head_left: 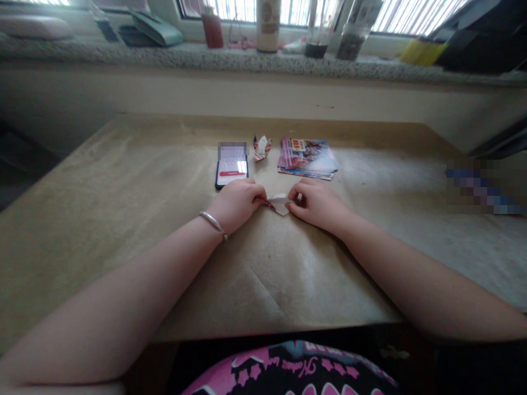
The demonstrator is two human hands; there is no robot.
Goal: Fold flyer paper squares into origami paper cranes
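Between my two hands is a small piece of folded paper (280,204), whitish on top with a coloured printed strip along its left side. My left hand (239,204), with a silver bangle at the wrist, pinches the paper's left end. The right edge is pinched between thumb and fingers of my right hand (317,202). Just beyond my left hand lies a phone (233,167) with a lit screen. A folded paper shape (262,148), red and white with points sticking up, stands behind the hands. To its right is a stack of colourful printed leaflets (308,156).
A brownish cover lies over the table (263,274). Behind it runs a speckled stone windowsill (247,59) holding a red bottle (212,28), a tall pale container (268,24), jars and a dark bag (486,41). A blurred-out patch (486,186) is at the right.
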